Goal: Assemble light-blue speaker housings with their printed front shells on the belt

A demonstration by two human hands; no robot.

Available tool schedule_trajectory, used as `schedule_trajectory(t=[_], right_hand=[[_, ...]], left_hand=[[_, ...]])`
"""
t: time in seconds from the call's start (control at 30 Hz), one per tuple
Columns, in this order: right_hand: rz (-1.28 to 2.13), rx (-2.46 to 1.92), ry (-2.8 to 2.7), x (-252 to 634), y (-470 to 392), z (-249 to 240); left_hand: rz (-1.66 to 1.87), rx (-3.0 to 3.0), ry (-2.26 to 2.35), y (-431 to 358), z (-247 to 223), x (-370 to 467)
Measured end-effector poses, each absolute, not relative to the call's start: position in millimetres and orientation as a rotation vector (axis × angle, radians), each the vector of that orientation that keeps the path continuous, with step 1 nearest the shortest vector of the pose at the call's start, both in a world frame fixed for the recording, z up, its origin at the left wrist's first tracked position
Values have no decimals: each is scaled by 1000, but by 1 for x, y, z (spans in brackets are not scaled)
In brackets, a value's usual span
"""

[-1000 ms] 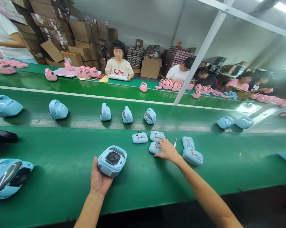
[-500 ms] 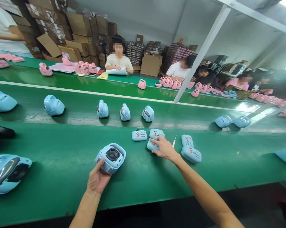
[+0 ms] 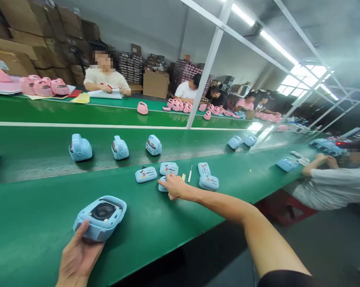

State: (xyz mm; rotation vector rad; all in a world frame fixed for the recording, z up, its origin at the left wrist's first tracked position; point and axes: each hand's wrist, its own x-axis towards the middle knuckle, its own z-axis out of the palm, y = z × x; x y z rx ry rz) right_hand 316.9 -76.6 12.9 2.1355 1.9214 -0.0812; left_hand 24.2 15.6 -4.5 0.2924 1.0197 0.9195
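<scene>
My left hand (image 3: pixel 80 255) grips a light-blue speaker (image 3: pixel 100 219), its thumb on the near side and its palm underneath. The round black cone faces up in the open front. My right hand (image 3: pixel 175 186) reaches over a light-blue printed cover (image 3: pixel 162 184) on the bench, index finger and thumb apart and touching it. Its other fingers are partly hidden. Beside it lie a second printed cover (image 3: pixel 169 168), another cover (image 3: pixel 146 174) to the left, and a white-handled screwdriver (image 3: pixel 190 175) to the right.
Two more covers (image 3: pixel 209 182) lie right of the screwdriver. Blue speakers (image 3: pixel 81 147) stand along the belt behind the green bench (image 3: pixel 147 223). Pink speakers (image 3: pixel 142 108) and several people are across the line. A person (image 3: pixel 341 179) sits at the right by a white post line.
The view has swung to the right, so the bench items appear further left. My left hand still holds the speaker, and my right hand stays at the same printed cover.
</scene>
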Motion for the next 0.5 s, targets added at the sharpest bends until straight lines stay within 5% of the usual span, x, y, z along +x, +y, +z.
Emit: schedule_trajectory(t=[0.17,0.27,0.4,0.5], right_hand=[[-353,2640,1912,330,-82,40],[-1155,2974,2027,332,-81,50],[-2596,2569,1953,304,-70,36],[-2756,2391,1977,266,-57,19]], left_hand=[[944,248,1004,7,10,27],[965,225,992,7,13,29],[993,315,969,7,8,34],[1013,492,918,6,3,36]])
